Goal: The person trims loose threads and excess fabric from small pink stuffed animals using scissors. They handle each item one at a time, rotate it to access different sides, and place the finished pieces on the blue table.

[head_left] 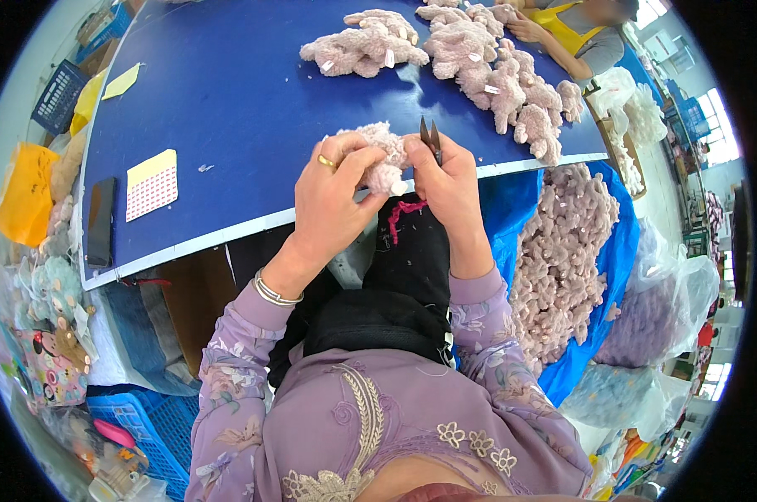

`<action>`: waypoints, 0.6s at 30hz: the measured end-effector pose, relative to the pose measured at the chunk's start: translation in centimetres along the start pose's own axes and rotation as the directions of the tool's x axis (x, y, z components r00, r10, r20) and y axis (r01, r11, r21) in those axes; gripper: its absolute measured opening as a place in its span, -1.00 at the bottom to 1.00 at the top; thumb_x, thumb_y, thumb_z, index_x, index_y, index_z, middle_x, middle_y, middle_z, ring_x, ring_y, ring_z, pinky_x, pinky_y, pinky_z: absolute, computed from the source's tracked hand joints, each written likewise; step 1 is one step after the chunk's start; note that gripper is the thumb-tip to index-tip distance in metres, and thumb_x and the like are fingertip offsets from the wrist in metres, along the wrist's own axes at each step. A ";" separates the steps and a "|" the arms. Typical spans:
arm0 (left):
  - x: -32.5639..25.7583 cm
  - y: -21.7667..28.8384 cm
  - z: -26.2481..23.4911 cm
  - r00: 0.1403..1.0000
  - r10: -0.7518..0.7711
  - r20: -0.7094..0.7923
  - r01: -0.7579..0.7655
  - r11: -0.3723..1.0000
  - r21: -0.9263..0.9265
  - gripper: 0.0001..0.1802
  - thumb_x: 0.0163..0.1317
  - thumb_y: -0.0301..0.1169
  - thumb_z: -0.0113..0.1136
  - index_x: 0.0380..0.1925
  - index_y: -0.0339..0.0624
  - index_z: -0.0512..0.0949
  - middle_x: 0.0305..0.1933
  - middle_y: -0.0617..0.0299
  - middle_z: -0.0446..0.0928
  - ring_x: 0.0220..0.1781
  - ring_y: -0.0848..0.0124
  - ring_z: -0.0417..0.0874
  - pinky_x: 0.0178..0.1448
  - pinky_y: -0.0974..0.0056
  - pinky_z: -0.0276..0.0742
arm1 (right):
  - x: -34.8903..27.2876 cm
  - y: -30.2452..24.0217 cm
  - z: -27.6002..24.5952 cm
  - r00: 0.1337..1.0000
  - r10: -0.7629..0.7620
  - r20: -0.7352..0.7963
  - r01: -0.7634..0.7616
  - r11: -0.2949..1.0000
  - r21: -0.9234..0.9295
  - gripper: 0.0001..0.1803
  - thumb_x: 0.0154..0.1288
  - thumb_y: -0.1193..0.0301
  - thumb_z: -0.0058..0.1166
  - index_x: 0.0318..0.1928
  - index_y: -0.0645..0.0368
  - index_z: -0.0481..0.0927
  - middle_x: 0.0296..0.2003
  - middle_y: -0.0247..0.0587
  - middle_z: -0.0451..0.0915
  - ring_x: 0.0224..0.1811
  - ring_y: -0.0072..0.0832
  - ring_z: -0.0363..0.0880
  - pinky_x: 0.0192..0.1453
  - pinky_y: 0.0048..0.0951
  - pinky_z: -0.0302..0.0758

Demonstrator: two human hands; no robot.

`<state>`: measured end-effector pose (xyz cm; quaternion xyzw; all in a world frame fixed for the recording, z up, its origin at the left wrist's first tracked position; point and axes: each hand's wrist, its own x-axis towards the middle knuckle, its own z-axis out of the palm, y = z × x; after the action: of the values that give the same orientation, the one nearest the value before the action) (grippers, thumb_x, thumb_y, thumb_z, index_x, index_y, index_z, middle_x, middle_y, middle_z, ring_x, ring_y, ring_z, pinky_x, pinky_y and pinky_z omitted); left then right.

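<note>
1. Left hand [332, 188] pinches the pink plush piece [384, 155] at the blue desk [228, 92] edge.
2. Right hand [445, 180] grips it plus small snips [429, 138]; I'd trim close, blades clear of the pile.

Loads of open blue tabletop [245, 92] straight ahead and off to the left, easy reach there. Only a sticker sheet [151, 184] and a dark phone [102, 221] sit near the left edge. Far right is clogged by a pile of pink plush toys [479, 58], with a co-worker's hand [525, 29] behind it.
</note>
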<state>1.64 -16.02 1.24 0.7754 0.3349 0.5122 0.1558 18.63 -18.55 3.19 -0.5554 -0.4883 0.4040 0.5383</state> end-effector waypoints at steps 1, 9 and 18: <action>-0.3 -0.2 0.0 0.999 0.025 -0.047 -0.028 0.999 -0.047 -0.57 -0.15 -0.51 0.44 -0.18 -0.12 0.57 -0.08 0.15 0.51 -0.21 0.19 0.57 -0.16 0.25 0.56 | -0.1 -0.1 0.4 1.000 -0.029 0.008 0.029 0.999 0.015 -0.77 0.38 0.37 0.12 -0.22 0.35 0.61 -0.43 -0.36 0.62 -0.43 -0.72 0.44 -0.36 -0.59 0.39; -1.7 -1.9 -0.3 0.973 -0.229 -0.014 0.195 0.858 -0.475 -0.74 0.11 -0.63 0.30 -0.17 -0.27 0.56 -0.02 0.18 0.57 -0.30 0.53 0.63 -0.36 0.41 0.55 | 0.7 0.0 1.9 0.998 0.008 0.065 -0.003 0.998 -0.069 -0.70 0.44 0.27 0.03 -0.25 0.31 0.58 -0.49 -0.35 0.57 -0.49 -0.73 0.39 -0.45 -0.61 0.30; -1.3 -1.8 -0.3 0.934 -0.357 -0.019 0.289 0.786 -0.547 -0.76 0.17 -0.61 0.26 -0.13 -0.32 0.58 0.00 0.13 0.62 -0.27 0.56 0.65 -0.25 0.46 0.59 | -3.0 -2.9 0.6 0.999 -0.036 0.025 0.039 0.991 -0.128 -0.64 0.46 0.23 -0.04 -0.29 0.32 0.56 -0.59 -0.44 0.38 -0.56 -0.69 0.28 -0.50 -0.57 0.21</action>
<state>0.37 -15.66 -0.54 0.5993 0.3152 0.5968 0.4305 17.09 -21.55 5.76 -0.5752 -0.5298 0.3678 0.5032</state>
